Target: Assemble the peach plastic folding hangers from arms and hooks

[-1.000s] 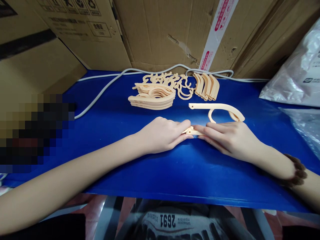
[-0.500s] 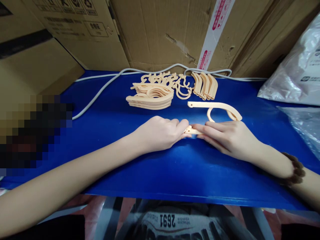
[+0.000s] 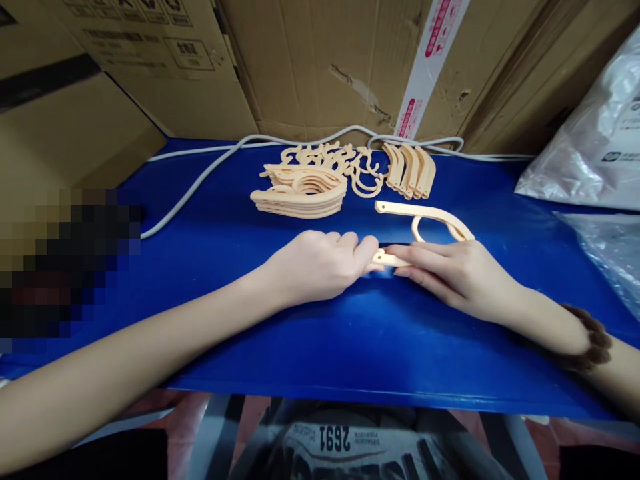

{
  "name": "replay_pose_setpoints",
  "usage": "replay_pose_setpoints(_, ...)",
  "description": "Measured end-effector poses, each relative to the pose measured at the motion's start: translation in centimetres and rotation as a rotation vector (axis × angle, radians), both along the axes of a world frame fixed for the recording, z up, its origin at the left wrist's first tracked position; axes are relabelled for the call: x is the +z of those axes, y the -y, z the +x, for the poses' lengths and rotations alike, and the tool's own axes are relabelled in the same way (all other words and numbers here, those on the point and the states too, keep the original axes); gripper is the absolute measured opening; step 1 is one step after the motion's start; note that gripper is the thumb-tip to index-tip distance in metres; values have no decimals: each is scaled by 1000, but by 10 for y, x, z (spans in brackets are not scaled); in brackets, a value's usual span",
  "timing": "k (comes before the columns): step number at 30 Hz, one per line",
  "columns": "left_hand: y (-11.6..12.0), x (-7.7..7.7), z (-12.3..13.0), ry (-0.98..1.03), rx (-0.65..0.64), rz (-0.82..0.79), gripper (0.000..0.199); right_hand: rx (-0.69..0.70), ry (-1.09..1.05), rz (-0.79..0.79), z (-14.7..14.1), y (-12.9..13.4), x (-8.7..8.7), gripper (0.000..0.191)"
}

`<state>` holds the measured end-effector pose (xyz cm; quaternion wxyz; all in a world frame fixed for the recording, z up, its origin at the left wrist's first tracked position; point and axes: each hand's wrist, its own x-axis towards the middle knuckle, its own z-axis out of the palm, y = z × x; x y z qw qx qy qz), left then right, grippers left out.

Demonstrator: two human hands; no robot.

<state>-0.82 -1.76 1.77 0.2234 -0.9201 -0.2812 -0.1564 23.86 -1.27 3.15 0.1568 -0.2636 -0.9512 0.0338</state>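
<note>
Between the fingers of my right hand [image 3: 453,272] is a cream plastic hanger arm [image 3: 396,261], its holed end pointing left. My left hand [image 3: 323,265] is closed at that same end, thumb and forefinger pinched together; what they grip is mostly hidden, and it seems to meet the hanger arm. Just behind my right hand lies a hanger part [image 3: 425,211] with a long curved arm and a ring-like loop. Farther back stand a stack of folded hanger parts [image 3: 300,205], loose hanger hooks [image 3: 367,179] and a row of curved hanger arms [image 3: 411,171].
A white cable [image 3: 200,180] runs along the back of the blue table [image 3: 310,347]. Cardboard boxes [image 3: 310,67] wall off the rear and left. Plastic bags [image 3: 595,147] lie at the right, and a blurred dark object [image 3: 70,267] sits at the left.
Both hands stay together over the same spot. My right hand has shifted slightly left, and my left fingertips now cover more of the small part at the joint.
</note>
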Motion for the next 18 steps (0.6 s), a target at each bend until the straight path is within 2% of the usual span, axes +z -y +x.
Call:
replay_pose_setpoints(10,12,8,5,-56,58,205,35,31,7,-133,5,-4,0,37)
replay_pose_setpoints(15,8,5,5,-36,39,186,34,-3,44,-174,5,-7,1,39)
replay_pose_setpoints(18,6,5,5,-20,21,193,35,31,30,-188,4,-9,2,39)
